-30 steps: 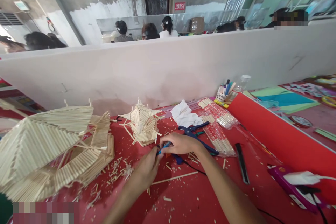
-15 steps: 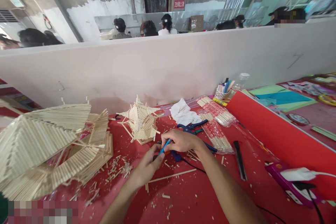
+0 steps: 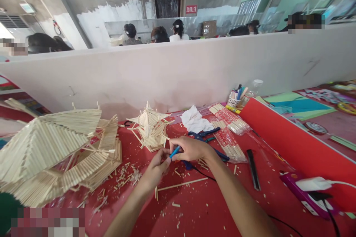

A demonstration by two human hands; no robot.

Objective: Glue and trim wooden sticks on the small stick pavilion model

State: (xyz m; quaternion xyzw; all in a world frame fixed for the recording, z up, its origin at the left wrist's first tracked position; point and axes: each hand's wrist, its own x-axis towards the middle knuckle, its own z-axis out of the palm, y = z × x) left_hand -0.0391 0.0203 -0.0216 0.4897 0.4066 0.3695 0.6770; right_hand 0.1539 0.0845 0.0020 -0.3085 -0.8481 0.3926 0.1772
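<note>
My right hand (image 3: 191, 149) pinches a slim blue pen-like object (image 3: 175, 151), held slanting at the middle of the table. My left hand (image 3: 158, 166) meets its lower end, fingers closed around that end; anything else between the fingertips is hidden. Just behind the hands stands a small pavilion model (image 3: 150, 127) of wooden sticks. Partly covered by my right hand lies a dark blue tool with a black cord (image 3: 188, 165), perhaps a glue gun. Blue-handled pliers or cutters (image 3: 204, 133) rest beyond my right wrist.
A larger stick-built model (image 3: 47, 144) fills the left side. Bagged sticks (image 3: 229, 142), a white cloth (image 3: 194, 119), a black-handled cutter (image 3: 253, 170) and a purple power strip (image 3: 304, 194) lie rightward. A red board (image 3: 294, 140) and white partition (image 3: 167, 70) border the space. Stick scraps (image 3: 126, 177) litter the table.
The view has tilted up slightly and shifted a little left. Both hands stay together on the blue object, whose angle has become slightly flatter.
</note>
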